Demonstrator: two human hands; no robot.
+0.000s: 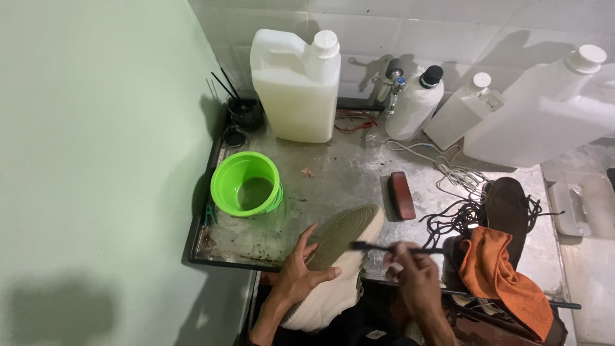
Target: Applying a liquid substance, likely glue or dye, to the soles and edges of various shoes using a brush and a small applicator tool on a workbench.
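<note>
Head view: left hand point(301, 272) fingers wrap sneaker point(333, 269); right hand point(415, 279) fingers pinch brush point(384, 248).

Taking the green bucket point(246, 183) as landmark: bare wet metal tray point(333, 173) stretches to its right, open as far as the dark red brush block point(401, 195). Behind the bucket, a black cup of sticks point(244, 110) and the big white jug point(298, 84) close off the wall side. Left of it the green wall point(96, 160) blocks all passage. Far right of the bucket, tangled black laces point(455, 214), a white cord point(442, 160) and a brown shoe point(506, 214) clutter the way.
</note>
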